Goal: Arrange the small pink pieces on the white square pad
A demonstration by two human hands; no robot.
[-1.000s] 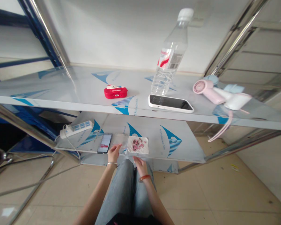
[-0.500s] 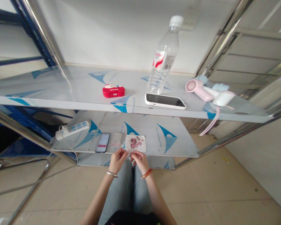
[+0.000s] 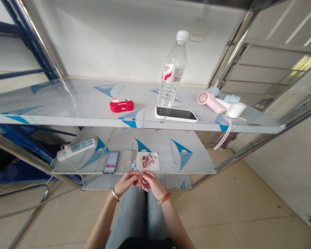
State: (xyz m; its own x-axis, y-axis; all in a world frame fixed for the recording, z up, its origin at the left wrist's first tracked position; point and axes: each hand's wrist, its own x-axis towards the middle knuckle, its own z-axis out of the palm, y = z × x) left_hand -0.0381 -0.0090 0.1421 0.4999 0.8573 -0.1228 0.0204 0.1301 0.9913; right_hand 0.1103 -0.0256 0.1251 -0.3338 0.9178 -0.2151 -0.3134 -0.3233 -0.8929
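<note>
**Hands pinch a thin strand over the lap**

The left hand [image 3: 126,180] and right hand [image 3: 150,180] meet fingertip to fingertip just below the lower shelf [image 3: 191,166], both pinched narrow on a thin strand [image 3: 140,186] that hangs between them; what it is exactly is too small to tell. The beads [image 3: 147,160] lie on a white sheet [image 3: 155,165] just beyond the hands. This looks like threading work; a next move would call for steady fingers and one bead taken from the sheet.
</note>
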